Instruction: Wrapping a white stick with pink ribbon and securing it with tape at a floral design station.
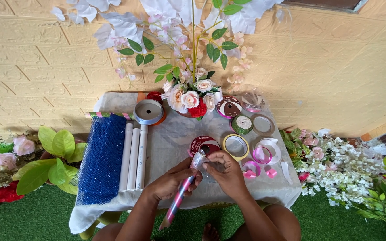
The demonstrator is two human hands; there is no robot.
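Both hands, left hand (pixel 171 182) and right hand (pixel 226 172), clamp fingers on a striped paper cone (pixel 182 194) overhanging the table's (pixel 175 134) near edge.

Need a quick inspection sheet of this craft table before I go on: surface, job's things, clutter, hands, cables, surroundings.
Surface: small table under a pale cloth.
Job's things: striped pink-and-silver wrap roll, one end being worked.
Clutter: ribbon spools, blue mesh, three white tubes, rose arrangement.
Hands: left hand grips the roll; right hand pinches its silver end.
Cables: nothing seen.
Surroundings: green turf, cream wall, loose artificial flowers and leafy plants.
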